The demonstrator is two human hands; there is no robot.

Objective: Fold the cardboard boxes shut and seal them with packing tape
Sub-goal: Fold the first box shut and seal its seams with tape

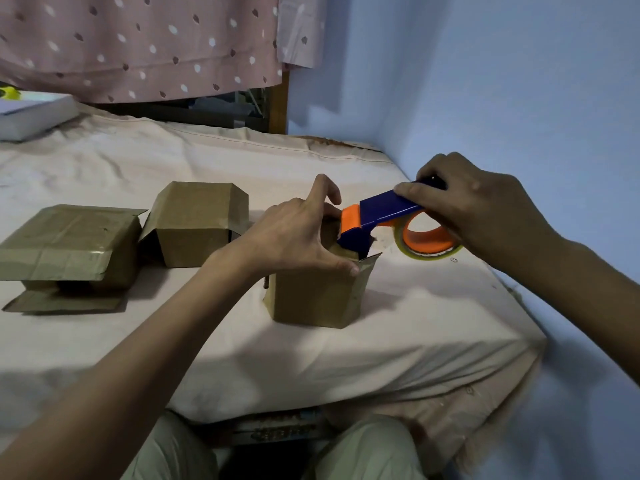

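A small brown cardboard box (317,294) stands upright on the bed near its right side. My left hand (294,233) lies over its top, thumb hooked on the front edge and fingers spread over the flaps. My right hand (481,206) grips the blue handle of a blue and orange tape dispenser (381,211) whose orange nose touches the box top beside my left fingers. A roll of clear tape (429,242) on an orange core hangs from the dispenser, just above the sheet.
Two more cardboard boxes lie to the left: one (199,223) in the middle, one (69,249) at far left with a loose flap underneath. A white box (33,116) sits at the bed's (415,341) back left. The blue wall (519,98) runs close along the right.
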